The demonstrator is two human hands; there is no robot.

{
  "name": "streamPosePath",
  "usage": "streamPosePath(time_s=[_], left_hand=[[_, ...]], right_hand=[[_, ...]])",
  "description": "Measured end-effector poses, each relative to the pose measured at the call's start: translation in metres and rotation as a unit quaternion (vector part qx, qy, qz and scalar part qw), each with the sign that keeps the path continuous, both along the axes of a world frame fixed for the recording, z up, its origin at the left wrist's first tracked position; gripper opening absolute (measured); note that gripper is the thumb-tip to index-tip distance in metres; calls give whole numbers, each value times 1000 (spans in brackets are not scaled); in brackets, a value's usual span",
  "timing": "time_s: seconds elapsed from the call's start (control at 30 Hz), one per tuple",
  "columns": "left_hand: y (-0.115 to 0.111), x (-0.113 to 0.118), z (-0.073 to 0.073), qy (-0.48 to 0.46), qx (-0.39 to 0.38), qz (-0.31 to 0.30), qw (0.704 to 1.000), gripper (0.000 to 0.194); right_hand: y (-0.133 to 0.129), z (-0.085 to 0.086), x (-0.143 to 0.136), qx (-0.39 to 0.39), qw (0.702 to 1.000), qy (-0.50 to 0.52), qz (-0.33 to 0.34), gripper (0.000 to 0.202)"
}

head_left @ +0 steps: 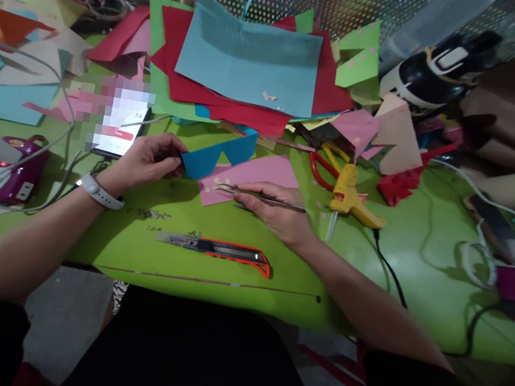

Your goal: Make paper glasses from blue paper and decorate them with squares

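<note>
Pinched in my left hand (157, 160) is one end of a blue paper piece (204, 158) with notches cut along its lower edge. My right hand (274, 209) grips a pair of metal tweezers (285, 205), their tips pointing left. Under the tips lies a pink paper sheet (264, 178) with several small pale squares on it. Whether the tips hold a square is too small to tell. In front of both hands rests an orange-and-black utility knife (223, 250) with its blade toward the left.
A yellow glue gun (349, 192) with a black cord lies right of my right hand, beside red-handled pliers (323, 171). Stacked coloured paper (250, 60) fills the back. A lit phone (122, 131) and a purple power socket (9, 171) are at the left.
</note>
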State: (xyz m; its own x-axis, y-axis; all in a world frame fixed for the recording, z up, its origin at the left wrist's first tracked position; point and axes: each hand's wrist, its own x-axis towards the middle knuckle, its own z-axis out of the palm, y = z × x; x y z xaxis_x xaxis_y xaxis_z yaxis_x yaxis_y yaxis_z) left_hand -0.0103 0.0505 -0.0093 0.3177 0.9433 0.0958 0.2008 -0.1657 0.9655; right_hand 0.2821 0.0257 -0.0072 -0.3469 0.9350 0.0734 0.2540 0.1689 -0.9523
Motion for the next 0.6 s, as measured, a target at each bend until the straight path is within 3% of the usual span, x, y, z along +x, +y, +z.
streamPosePath(time_s=[0.17,0.43,0.6], left_hand=[[0,0,0,2,-1,-1,1000,14],[0,-1,-1,3,-9,2,1000,15],[-1,1,1,4,-15,5,1000,15]], right_hand=[[-3,-8,2,61,996,-58,13,18],[-6,-9,3,52,999,-18,1,21],[-9,-9,3,102,993,-64,14,15]])
